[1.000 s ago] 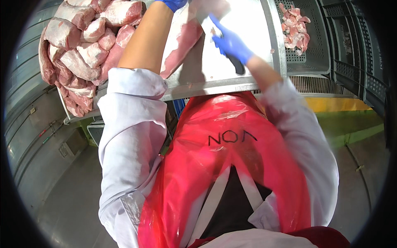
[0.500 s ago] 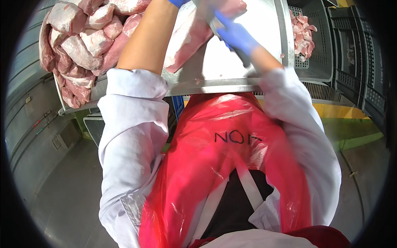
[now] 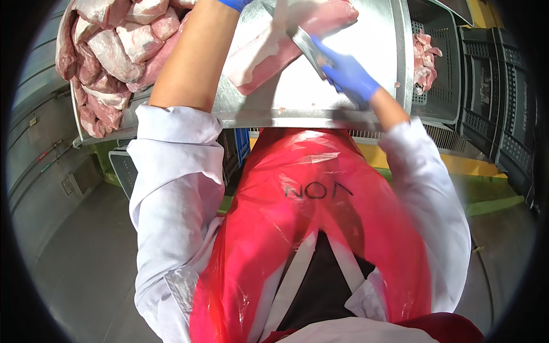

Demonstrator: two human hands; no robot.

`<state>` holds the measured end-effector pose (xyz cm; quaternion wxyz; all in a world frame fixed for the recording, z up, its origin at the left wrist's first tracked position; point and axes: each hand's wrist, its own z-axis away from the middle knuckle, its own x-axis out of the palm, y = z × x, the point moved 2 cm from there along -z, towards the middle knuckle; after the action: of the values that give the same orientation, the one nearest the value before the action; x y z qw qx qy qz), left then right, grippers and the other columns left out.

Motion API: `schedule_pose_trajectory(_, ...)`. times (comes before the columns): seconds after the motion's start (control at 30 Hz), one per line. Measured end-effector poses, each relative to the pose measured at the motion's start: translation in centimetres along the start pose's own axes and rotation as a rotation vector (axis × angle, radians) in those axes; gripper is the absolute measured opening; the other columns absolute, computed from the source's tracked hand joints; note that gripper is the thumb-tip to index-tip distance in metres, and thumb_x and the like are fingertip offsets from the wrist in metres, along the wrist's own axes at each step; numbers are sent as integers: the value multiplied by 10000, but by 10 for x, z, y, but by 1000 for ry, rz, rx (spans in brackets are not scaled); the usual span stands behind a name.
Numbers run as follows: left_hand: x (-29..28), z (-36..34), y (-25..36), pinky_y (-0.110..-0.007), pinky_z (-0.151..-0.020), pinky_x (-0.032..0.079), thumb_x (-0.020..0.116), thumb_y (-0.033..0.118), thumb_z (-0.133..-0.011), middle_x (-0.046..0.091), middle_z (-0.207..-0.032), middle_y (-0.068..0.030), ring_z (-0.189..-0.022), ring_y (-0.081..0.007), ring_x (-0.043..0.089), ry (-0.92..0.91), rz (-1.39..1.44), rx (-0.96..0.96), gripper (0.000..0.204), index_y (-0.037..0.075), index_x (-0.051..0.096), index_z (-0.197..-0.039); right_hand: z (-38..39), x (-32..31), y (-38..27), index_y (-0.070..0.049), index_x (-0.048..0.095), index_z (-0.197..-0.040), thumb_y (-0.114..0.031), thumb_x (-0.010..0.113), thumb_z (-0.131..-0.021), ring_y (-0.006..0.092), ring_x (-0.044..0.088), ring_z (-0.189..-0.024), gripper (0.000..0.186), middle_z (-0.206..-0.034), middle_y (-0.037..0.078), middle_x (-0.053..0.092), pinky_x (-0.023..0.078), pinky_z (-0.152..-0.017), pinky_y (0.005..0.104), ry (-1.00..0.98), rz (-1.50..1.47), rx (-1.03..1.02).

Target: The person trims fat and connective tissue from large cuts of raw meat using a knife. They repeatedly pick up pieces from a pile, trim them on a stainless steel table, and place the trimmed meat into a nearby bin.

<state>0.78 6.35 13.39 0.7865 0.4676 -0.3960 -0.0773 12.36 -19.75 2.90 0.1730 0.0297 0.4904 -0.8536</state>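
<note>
A long, pale pink piece of meat [image 3: 273, 62] with a whitish layer of fat lies slantwise on the bright work surface [image 3: 374, 54]. My right hand [image 3: 351, 79], in a blue glove, grips a knife [image 3: 309, 50] just to the right of the meat. The blade points up and left, its tip close to the meat's right side. Of my left hand [image 3: 235, 3] only a strip of blue glove shows at the top edge, beyond the near end of the meat. Its fingers are out of the picture.
Several large meat pieces [image 3: 117, 54] are heaped at the left of the table. Beyond the table's raised right rim [image 3: 404, 63], a dark perforated crate [image 3: 449, 86] holds small trimmings [image 3: 424, 60]. More dark crates [image 3: 486, 80] stand farther right.
My right hand has drawn toward me and to the right with the knife, and the blade has come away from over the meat. The view has shifted slightly.
</note>
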Motion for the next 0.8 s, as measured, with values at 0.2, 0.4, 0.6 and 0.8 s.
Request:
schedule_pose_trajectory(0.2, -1, 3, 14, -234, -536, 448, 584, 48, -970, 594, -775, -48, -621, -124, 538, 2, 43, 40, 38, 48, 606, -939, -13, 9, -17, -280, 256, -1616, -211, 501, -1005, 120, 529, -570, 662, -868, 49, 596, 513, -543, 298, -28, -10, -62)
schedule_pose_trajectory(0.4, 25, 29, 24, -232, -534, 443, 578, 43, -979, 592, -778, -46, -615, -115, 527, -1, 2, 88, 48, 44, 601, -937, -30, 10, -16, -324, 220, -1619, -306, 424, -1014, 170, 574, -543, 639, -750, 101, 618, 552, -590, 321, -12, 87, -155)
schedule_pose_trajectory(0.6, 10, 52, 59, -234, -528, 436, 569, 40, -977, 579, -753, -31, -595, -110, 516, -11, -4, 170, 72, 45, 602, -914, 1, 26, 22, -318, 244, -1616, -213, 438, -984, 192, 564, -543, 670, -763, 102, 624, 559, -633, 329, -17, 159, -286)
schedule_pose_trajectory(0.8, 35, 69, 57, -223, -518, 430, 568, 40, -983, 554, -711, -27, -584, -108, 519, 43, -81, 203, 77, 29, 600, -914, -27, 33, -24, -329, 225, -1618, -263, 466, -1001, 204, 598, -553, 666, -806, 121, 651, 572, -646, 359, -67, 38, -248)
